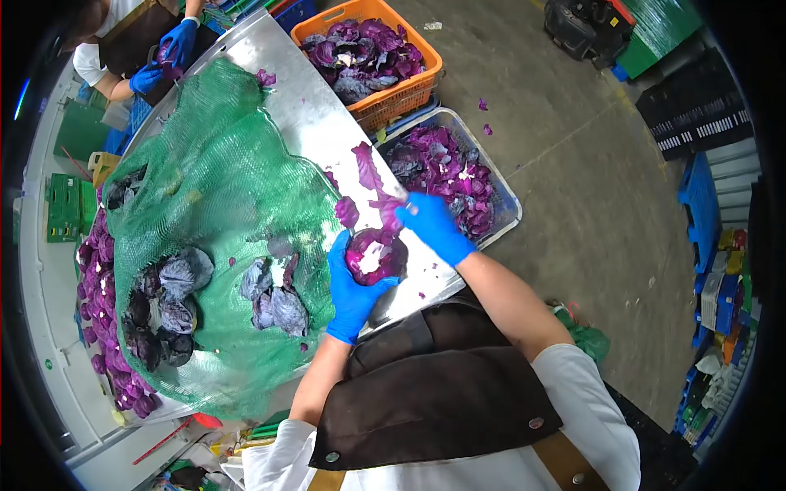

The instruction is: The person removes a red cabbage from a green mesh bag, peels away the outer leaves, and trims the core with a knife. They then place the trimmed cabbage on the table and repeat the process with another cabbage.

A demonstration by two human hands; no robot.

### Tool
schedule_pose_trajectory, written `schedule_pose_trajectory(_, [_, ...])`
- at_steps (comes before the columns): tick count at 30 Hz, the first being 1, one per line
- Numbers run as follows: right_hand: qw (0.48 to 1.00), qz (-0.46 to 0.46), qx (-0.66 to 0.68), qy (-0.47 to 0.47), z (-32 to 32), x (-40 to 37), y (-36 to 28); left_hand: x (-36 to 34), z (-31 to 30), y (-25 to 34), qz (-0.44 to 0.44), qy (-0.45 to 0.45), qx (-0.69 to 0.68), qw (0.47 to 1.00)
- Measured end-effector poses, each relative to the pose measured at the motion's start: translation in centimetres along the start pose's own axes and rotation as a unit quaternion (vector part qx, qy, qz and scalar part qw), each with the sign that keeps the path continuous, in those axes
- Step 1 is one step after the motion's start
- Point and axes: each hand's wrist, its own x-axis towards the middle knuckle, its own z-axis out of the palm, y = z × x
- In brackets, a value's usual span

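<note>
A red cabbage (385,260) with a pale cut patch rests at the near edge of the metal table (321,110). My left hand (352,296), in a blue glove, is wrapped around its left and near sides. Just beyond the cabbage, my right hand (435,230), also gloved in blue, is closed with its fingertips at a loose purple cabbage leaf (388,209). The fingertips' far side is hidden. More torn leaf pieces (366,166) lie on the metal farther out.
Green mesh netting (237,164) covers much of the table, with dark cabbages (178,278) under or on it. Leaf-filled crates, one orange (409,98) and one grey (509,196), stand at the right. Cabbages (102,278) pile up at left. A co-worker's gloved hands (176,45) hold a cabbage.
</note>
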Motion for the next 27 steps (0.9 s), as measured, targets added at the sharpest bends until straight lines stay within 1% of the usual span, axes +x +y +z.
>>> schedule_pose_trajectory(2, [0.992,0.052,-0.084,0.076,-1.1,1.6,3.0,-0.7,0.2,0.5,0.012,0.009,-0.045,0.999])
schedule_pose_trajectory(3, [0.986,0.038,-0.132,0.095,-1.9,1.4,3.1,-0.8,0.4,0.8,0.007,0.015,-0.058,0.998])
schedule_pose_trajectory(5, [0.965,0.012,-0.231,0.125,-3.0,0.1,3.3,-0.3,0.8,1.0,-0.008,0.019,0.013,1.000])
schedule_pose_trajectory(6, [0.964,0.011,-0.259,0.051,-3.7,-1.3,0.4,0.2,0.9,1.2,-0.015,0.020,0.049,0.998])
schedule_pose_trajectory(7, [0.958,0.009,-0.286,-0.024,-4.1,-2.9,-2.9,0.9,1.2,1.9,-0.053,0.014,0.050,0.997])
schedule_pose_trajectory(8, [0.949,0.001,-0.308,-0.070,-3.4,-4.0,-4.0,1.4,1.4,1.8,-0.050,0.008,0.054,0.997])
schedule_pose_trajectory(10, [0.931,-0.051,-0.344,-0.109,-2.3,-6.5,-5.4,2.2,1.5,1.6,-0.044,-0.010,0.064,0.997])
schedule_pose_trajectory(13, [0.935,-0.118,-0.324,-0.080,-1.0,-7.9,-4.7,2.4,1.7,1.6,-0.037,0.001,0.114,0.993])
schedule_pose_trajectory(14, [0.935,-0.118,-0.325,-0.081,-0.9,-8.0,-4.6,2.3,1.8,1.5,-0.037,0.004,0.126,0.991])
schedule_pose_trajectory(15, [0.934,-0.120,-0.326,-0.082,-0.9,-7.8,-4.7,2.4,1.8,2.1,-0.037,-0.015,0.102,0.994])
schedule_pose_trajectory(18, [0.935,-0.145,-0.318,-0.058,-0.6,-7.3,-5.0,2.6,1.7,4.0,-0.068,-0.010,0.053,0.996])
schedule_pose_trajectory(19, [0.936,-0.156,-0.313,-0.044,-0.6,-7.0,-5.2,2.6,1.8,4.0,-0.067,-0.012,0.074,0.995])
schedule_pose_trajectory(21, [0.936,-0.141,-0.317,-0.060,-0.8,-6.1,-5.8,2.7,1.9,3.8,-0.064,-0.019,0.116,0.991])
schedule_pose_trajectory(22, [0.935,-0.135,-0.320,-0.068,-1.2,-5.3,-5.9,2.3,2.1,3.5,-0.028,-0.011,0.149,0.988])
schedule_pose_trajectory(23, [0.964,-0.112,-0.237,-0.035,-1.3,-3.7,-4.5,1.5,2.5,2.9,0.008,-0.003,0.183,0.983])
schedule_pose_trajectory(24, [0.974,-0.044,-0.219,-0.044,-2.9,-2.2,-5.7,0.8,2.9,2.7,0.042,0.007,0.217,0.975])
schedule_pose_trajectory(25, [0.972,-0.020,-0.216,-0.087,-3.7,-1.7,-6.0,0.4,2.9,3.5,0.082,-0.003,0.286,0.955])
schedule_pose_trajectory(26, [0.970,0.006,-0.211,-0.124,-4.0,-1.5,-6.0,0.8,2.6,3.3,0.048,-0.010,0.244,0.969])
schedule_pose_trajectory(27, [0.980,-0.031,-0.162,-0.111,-3.6,-2.1,-5.4,1.1,2.1,2.8,0.010,-0.019,0.199,0.980])
